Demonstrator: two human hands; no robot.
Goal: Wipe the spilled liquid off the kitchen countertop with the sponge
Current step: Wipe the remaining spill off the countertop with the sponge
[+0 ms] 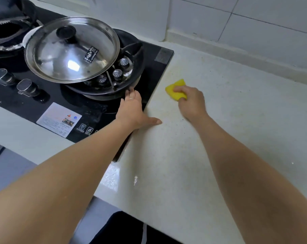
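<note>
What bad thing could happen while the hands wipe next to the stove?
The left hand rests flat on the black stove, fingertips right by the burner ring; if that is hot, it could burn. The steel lid sits tilted on the burner and might slide if bumped. The right hand could also push liquid with the sponge toward the stove edge.

The right hand (190, 101) is covering the near half of the sponge (177, 86), so its fingers are lying out of sight. Left of the sponge, the lid (71, 50) is hiding whatever sits beneath it, and the picture's left edge is cropping the stove (154, 67).
</note>
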